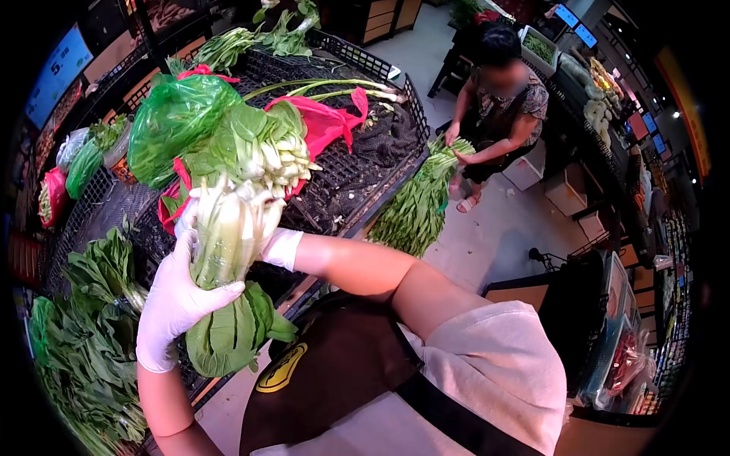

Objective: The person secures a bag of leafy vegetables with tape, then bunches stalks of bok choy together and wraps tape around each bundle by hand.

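Note:
A bundle of leafy greens [236,228] with thick pale stalks is held upright in front of me, leaves hanging down. It looks wrapped in clear film or tape. My left hand [179,300], in a white glove, grips its left side, with the thumb across the front. My right hand [281,249], also gloved, reaches behind the bundle's right side; its fingers are hidden. Just beyond lies another bunch of pale-stemmed greens [266,152] with its cut ends toward me. A green plastic bag [179,125] and a pink bag [327,118] lie around that bunch.
Black plastic crates [380,152] with dark netting form the stand. Dark leafy greens [95,349] are piled at lower left. On the right, another person [502,99] holds a large bunch of long greens [418,201]. White boxes [525,173] stand on the floor.

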### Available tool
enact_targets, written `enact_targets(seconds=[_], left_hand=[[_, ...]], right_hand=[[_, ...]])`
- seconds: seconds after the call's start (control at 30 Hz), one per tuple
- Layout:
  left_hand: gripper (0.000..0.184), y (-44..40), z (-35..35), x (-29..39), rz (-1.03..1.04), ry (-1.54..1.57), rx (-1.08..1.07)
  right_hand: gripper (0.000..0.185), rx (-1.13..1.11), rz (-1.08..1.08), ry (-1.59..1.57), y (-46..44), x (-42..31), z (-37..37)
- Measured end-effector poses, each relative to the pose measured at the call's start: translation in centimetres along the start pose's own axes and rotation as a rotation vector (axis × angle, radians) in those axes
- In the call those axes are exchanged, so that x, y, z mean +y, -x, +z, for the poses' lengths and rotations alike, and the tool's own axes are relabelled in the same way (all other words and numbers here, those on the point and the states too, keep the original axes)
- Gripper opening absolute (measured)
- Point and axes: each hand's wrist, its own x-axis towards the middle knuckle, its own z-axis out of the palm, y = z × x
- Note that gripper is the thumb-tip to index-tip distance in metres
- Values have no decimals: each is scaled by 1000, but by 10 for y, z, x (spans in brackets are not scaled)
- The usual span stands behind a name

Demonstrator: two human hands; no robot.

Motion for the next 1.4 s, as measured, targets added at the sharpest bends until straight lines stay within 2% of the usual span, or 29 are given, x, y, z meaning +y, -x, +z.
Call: enact_targets(seconds=[0.03,0.07,0.13,0.17,0.2,0.27,0.3,0.33,0.37,0.43,0.47,0.5,0.57,0.6,0.7,0.73,0.77,0.83,0.87,0.9,0.93,1.0,1.1,1.17,1.2,1.23,1.3,1.37,1.4], left_hand=[[80,2,-1,1,-2,-112,43],[83,3,-1,1,-6,-224,83],[88,0,-2,-5,-26,-155,156],[88,0,-3,-9,-22,-135,207],[89,0,-2,-9,14,-94,281],[78,-2,0,-13,278,-336,606],[73,-3,-1,-9,412,-478,750],[57,-4,-4,-16,565,-508,780],[50,-1,-7,-22,609,-728,721],[45,5,0,-16,540,-917,662],[48,8,-2,-16,447,-1106,595],[51,11,-3,-13,438,-1044,550],[55,18,-1,-5,414,-922,465],[60,20,0,-8,194,-712,361],[73,2,-4,-27,22,302,253],[74,-4,-16,-51,18,426,268],[68,-11,-21,-68,-42,472,284],[63,-9,0,-48,18,783,333],[62,-12,1,-69,8,842,306],[61,-13,0,-96,-1,896,289],[62,-10,6,-95,-18,945,342],[66,3,7,-97,-135,981,372],[74,17,10,-87,-44,1142,207],[80,13,16,-75,56,1046,221],[90,15,11,-74,-13,940,138],[88,7,15,-81,65,909,226],[99,8,10,-83,67,744,256],[98,1,6,-124,160,525,408],[90,8,-3,-112,132,459,445]], right_hand=[[42,34,38,-280,4,4,0],[41,0,36,-400,7,7,0],[41,-70,46,-640,10,19,-1],[43,-43,230,-1278,13,17,4],[44,-137,271,-1357,9,24,6],[45,-325,372,-1494,1,38,9],[44,-288,461,-1587,-2,46,8],[43,-242,550,-1680,-5,55,8],[47,-157,525,-1565,-9,58,10],[54,1,472,-1331,-15,61,18],[52,-133,491,-1492,-10,65,24],[43,-470,435,-1642,-18,88,24],[30,-513,366,-1570,-15,85,34],[16,-432,455,-1675,-12,82,37],[11,-358,395,-1656,-32,112,6],[11,-357,344,-1730,-39,120,-3],[17,-348,280,-1825,-43,127,-9],[39,-387,70,-1894,-46,137,-10],[51,-536,21,-2079,-45,138,-3],[65,-687,-48,-2261,-42,137,7],[76,-712,-164,-2192,-39,134,16],[72,-837,-119,-2180,-31,130,33],[68,-940,140,-2303,-24,107,44],[62,-880,90,-2075,-32,90,29],[54,-794,128,-2134,-34,76,18],[48,-598,148,-2105,-35,61,11],[46,-540,276,-2037,-37,61,3],[49,-730,218,-1918,-43,83,3],[53,-748,271,-1941,-44,93,4]])
